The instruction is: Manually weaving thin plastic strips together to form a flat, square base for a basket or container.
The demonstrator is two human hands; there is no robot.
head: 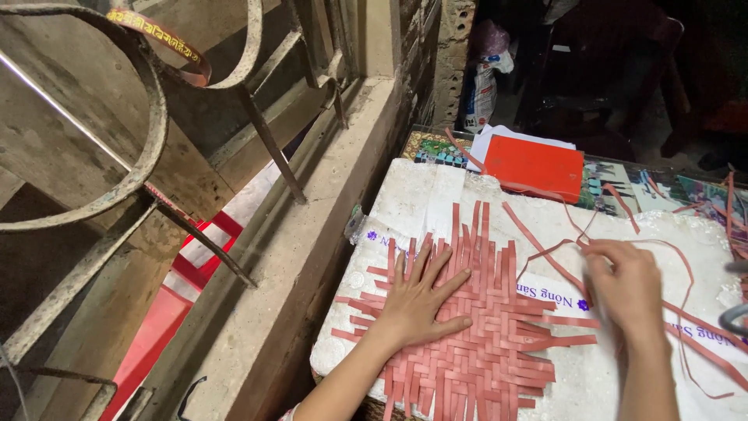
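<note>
weaving step in hand: left hand [421,300] spread flat, pinning woven red strip mat [467,327] on white foam counter [421,195]. right hand [627,288] pinched, seemingly gripping loose red strip [545,248]. next move needs threading over-under.

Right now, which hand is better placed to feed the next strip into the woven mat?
The right hand: it pinches a loose red strip beside the woven mat. The left hand lies flat on the mat.
</note>
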